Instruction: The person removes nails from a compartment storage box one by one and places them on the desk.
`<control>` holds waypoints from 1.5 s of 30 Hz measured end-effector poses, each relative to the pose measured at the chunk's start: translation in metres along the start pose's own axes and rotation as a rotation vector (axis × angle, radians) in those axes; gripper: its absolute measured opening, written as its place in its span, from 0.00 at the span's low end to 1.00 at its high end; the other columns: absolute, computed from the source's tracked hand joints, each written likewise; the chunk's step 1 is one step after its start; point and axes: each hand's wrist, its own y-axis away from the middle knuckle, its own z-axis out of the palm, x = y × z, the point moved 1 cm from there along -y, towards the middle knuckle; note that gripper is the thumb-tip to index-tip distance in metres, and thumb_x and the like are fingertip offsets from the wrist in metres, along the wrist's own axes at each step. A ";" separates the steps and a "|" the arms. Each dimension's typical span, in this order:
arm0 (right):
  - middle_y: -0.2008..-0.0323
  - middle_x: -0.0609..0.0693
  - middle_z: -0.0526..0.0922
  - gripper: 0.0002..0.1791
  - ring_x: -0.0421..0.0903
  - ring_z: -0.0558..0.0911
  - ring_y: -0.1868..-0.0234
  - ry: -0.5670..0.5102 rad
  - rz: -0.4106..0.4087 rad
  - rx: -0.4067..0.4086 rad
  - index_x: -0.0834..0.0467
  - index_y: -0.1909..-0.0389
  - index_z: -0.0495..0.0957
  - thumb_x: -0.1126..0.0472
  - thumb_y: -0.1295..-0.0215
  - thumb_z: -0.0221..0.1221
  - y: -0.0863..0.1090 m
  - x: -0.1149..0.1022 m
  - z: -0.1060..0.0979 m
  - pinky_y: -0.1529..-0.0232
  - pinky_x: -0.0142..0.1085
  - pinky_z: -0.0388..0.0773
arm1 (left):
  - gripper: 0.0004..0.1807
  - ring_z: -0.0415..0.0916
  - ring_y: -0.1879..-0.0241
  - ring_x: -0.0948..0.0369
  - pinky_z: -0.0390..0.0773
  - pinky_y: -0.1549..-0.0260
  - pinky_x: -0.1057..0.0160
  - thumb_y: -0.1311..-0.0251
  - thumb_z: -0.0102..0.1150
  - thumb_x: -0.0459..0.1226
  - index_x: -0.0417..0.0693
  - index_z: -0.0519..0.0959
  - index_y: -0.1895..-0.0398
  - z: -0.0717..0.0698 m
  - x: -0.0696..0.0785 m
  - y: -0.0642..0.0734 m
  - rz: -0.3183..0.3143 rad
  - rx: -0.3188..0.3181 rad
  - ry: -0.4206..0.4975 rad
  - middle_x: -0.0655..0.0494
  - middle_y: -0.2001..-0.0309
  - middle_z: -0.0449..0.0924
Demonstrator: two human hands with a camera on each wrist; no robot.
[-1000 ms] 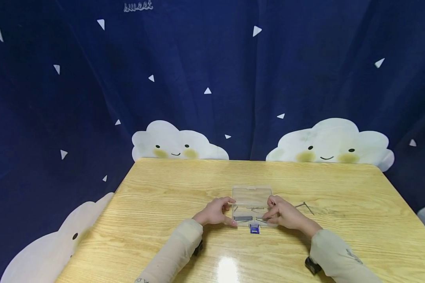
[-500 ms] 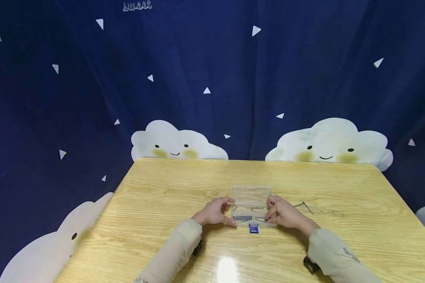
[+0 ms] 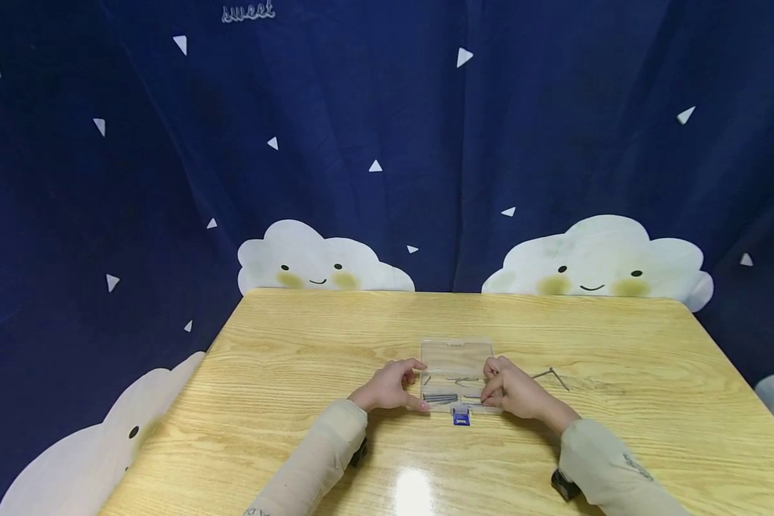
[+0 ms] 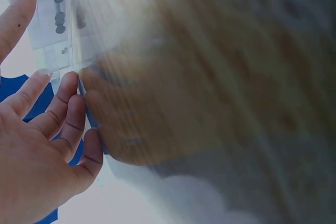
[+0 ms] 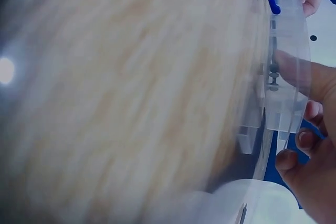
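A clear plastic compartment box (image 3: 456,354) stands on the table with its lid raised at the back and a blue latch (image 3: 461,417) at the front. Several grey nails (image 3: 440,398) lie in its front left compartment, and a few more nails (image 5: 273,75) in the front right one. My left hand (image 3: 390,385) grips the box's left side, thumb at the front corner, fingers along the edge. With the thumb inside the right compartment against the nails, my right hand (image 3: 516,390) curls its fingers at the box's right end. Whether it pinches a nail is hidden.
Right of the box, thin dark metal pieces (image 3: 552,374) lie at an angle on the wooden table (image 3: 322,337). A navy curtain (image 3: 335,107) with clouds hangs behind. Small wrist cameras sit under both sleeves.
My right thumb has shifted slightly within the right compartment, and the nails there have changed their slant. The left hand and the box have kept their places.
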 end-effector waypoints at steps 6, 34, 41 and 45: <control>0.74 0.41 0.57 0.04 0.39 0.56 0.70 0.033 -0.008 -0.019 0.53 0.77 0.86 0.64 0.55 0.69 0.001 -0.003 -0.002 0.70 0.31 0.55 | 0.37 0.65 0.68 0.60 0.63 0.67 0.65 0.60 0.73 0.46 0.46 0.70 0.44 -0.001 0.002 0.001 -0.019 -0.007 0.005 0.56 0.68 0.71; 0.76 0.36 0.59 0.03 0.35 0.61 0.71 0.166 -0.097 0.004 0.53 0.78 0.84 0.63 0.56 0.69 0.000 -0.003 0.001 0.73 0.28 0.64 | 0.37 0.66 0.66 0.58 0.64 0.65 0.64 0.61 0.73 0.46 0.46 0.71 0.45 -0.002 0.004 0.003 -0.018 -0.007 0.006 0.54 0.66 0.71; 0.77 0.35 0.62 0.05 0.34 0.64 0.72 0.170 -0.081 -0.033 0.53 0.80 0.82 0.64 0.56 0.69 -0.001 -0.004 0.001 0.72 0.29 0.67 | 0.37 0.66 0.65 0.57 0.64 0.65 0.64 0.61 0.73 0.46 0.45 0.71 0.45 -0.003 0.005 0.004 -0.018 -0.007 0.008 0.54 0.66 0.72; 0.77 0.36 0.63 0.05 0.35 0.65 0.71 0.151 -0.061 -0.061 0.53 0.80 0.82 0.64 0.55 0.68 -0.001 -0.005 0.000 0.71 0.30 0.67 | 0.37 0.66 0.65 0.57 0.64 0.65 0.64 0.60 0.73 0.46 0.45 0.70 0.45 -0.003 0.006 0.004 -0.020 -0.006 0.008 0.54 0.67 0.72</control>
